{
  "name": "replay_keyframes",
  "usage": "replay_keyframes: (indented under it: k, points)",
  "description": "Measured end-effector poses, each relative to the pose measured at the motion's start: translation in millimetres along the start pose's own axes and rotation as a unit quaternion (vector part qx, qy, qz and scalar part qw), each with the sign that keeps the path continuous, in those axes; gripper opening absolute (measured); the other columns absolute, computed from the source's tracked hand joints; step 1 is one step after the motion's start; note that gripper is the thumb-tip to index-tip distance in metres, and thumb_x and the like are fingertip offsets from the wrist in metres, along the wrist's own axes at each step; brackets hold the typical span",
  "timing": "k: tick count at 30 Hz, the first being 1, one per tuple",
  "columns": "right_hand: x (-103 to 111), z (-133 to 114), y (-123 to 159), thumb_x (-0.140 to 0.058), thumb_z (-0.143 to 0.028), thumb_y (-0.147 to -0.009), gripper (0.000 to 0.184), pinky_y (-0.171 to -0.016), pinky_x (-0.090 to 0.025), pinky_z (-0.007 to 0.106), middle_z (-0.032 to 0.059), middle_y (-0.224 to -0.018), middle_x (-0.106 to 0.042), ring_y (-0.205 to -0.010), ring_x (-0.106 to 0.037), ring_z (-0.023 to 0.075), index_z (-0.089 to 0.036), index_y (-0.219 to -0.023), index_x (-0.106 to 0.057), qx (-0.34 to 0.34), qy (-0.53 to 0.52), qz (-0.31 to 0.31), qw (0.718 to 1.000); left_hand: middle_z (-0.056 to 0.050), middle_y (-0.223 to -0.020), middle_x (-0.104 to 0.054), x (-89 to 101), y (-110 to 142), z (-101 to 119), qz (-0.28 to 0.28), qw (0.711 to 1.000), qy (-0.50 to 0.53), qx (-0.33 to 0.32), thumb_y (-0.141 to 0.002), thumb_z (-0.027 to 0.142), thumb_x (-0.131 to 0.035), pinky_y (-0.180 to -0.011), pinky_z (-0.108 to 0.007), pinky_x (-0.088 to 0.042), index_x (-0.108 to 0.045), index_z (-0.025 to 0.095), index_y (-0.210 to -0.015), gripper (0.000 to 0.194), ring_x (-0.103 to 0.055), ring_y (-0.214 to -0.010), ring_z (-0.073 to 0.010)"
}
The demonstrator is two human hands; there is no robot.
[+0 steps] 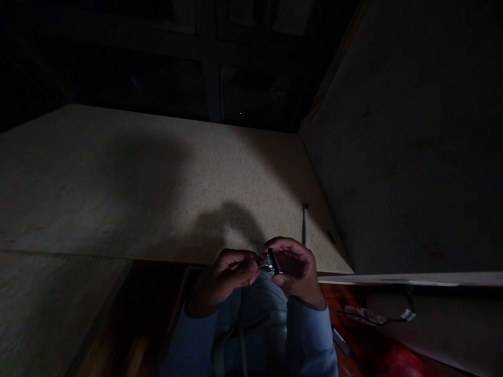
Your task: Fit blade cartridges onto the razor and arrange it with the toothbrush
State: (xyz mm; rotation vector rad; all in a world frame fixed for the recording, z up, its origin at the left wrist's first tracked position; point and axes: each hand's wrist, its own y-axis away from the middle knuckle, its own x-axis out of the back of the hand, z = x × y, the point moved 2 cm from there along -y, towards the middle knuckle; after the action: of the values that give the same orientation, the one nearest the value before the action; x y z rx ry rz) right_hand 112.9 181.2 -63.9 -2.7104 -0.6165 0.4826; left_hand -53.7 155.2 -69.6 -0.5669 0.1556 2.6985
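Observation:
Between my two hands is a small shiny silver piece with a dark straight bar across its right end (271, 263); its exact kind is hard to make out in the dim light. My left hand (234, 272) pinches the silver end between thumb and fingers. My right hand (295, 266) is curved around the dark bar, fingertips at its top and thumb at its lower end. Both hands are held in front of the near edge of a pale table (220, 173), above my lap. The palm sides of the fingers are partly hidden.
A thin light rod with a dark tip (306, 225) lies on the table beyond my right hand, and a small dark piece (331, 237) is near the right wall (408, 146). A cable with a white tag (408, 314) lies at lower right. Dark window panes stand behind the table.

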Motion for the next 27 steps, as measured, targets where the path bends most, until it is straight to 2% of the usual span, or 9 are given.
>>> replay_keyframes:
  k: [4, 9, 12, 18, 22, 27]
  points:
    - [4, 0, 0, -0.085, -0.025, -0.072, 0.040, -0.085, -0.052, 0.026, 0.0054, -0.096, -0.070, -0.090, -0.065, 0.0156, -0.023, -0.110, -0.072, 0.005, 0.025, 0.026, 0.999, 0.002, -0.058, -0.039, -5.8, -4, 3, 0.007, 1.000, -0.002, 0.010, -0.087, 0.061, -0.066, -0.048, -0.022, -0.018, -0.051, 0.012, -0.066, 0.055, -0.027, -0.050, -0.0050]
    - [12, -2, 3, -0.086, -0.031, -0.072, 0.037, -0.081, -0.052, 0.027, 0.0057, -0.091, -0.067, -0.086, -0.064, 0.0164, -0.020, -0.103, -0.071, -0.002, 0.046, 0.072, 0.996, 0.003, -0.056, -0.039, -20.7, -10, 5, 0.068, 0.997, -0.026, 0.008, -0.085, 0.062, -0.067, -0.049, -0.023, -0.018, -0.048, 0.013, -0.063, 0.057, -0.028, -0.050, -0.0056]
    - [20, -4, 9, -0.086, -0.032, -0.071, 0.038, -0.080, -0.052, 0.027, 0.0057, -0.091, -0.067, -0.086, -0.064, 0.0169, -0.021, -0.104, -0.071, -0.004, 0.050, 0.095, 0.994, 0.002, -0.057, -0.041, -30.0, -13, 3, 0.080, 0.996, -0.043, 0.017, -0.081, 0.066, -0.068, -0.049, -0.023, -0.019, -0.051, 0.013, -0.064, 0.058, -0.029, -0.050, -0.0058]
    - [43, -5, 27, -0.086, -0.033, -0.071, 0.041, -0.081, -0.053, 0.026, 0.0055, -0.093, -0.070, -0.087, -0.065, 0.0167, -0.022, -0.108, -0.073, -0.012, 0.044, 0.132, 0.990, 0.001, -0.060, -0.046, -46.1, -23, -8, 0.064, 0.995, -0.072, 0.037, -0.079, 0.070, -0.067, -0.049, -0.023, -0.021, -0.053, 0.013, -0.068, 0.060, -0.032, -0.052, -0.0063]
    - [60, -3, 43, -0.087, -0.034, -0.070, 0.043, -0.078, -0.053, 0.027, 0.0069, -0.096, -0.071, -0.087, -0.066, 0.0177, -0.021, -0.110, -0.073, -0.037, 0.032, 0.133, 0.990, 0.002, -0.060, -0.043, -55.1, -29, -19, 0.027, 0.995, -0.088, 0.040, -0.081, 0.067, -0.067, -0.049, -0.022, -0.025, -0.054, 0.013, -0.073, 0.056, -0.032, -0.053, -0.0069]
    - [76, -2, 54, -0.088, -0.031, -0.068, 0.041, -0.072, -0.052, 0.025, 0.0053, -0.091, -0.069, -0.083, -0.064, 0.0165, -0.020, -0.104, -0.072, -0.039, 0.047, 0.168, 0.984, 0.001, -0.061, -0.045, -64.7, -39, -30, 0.019, 0.989, -0.143, 0.019, -0.085, 0.066, -0.061, -0.050, -0.023, -0.026, -0.053, 0.014, -0.069, 0.056, -0.033, -0.053, -0.0076]
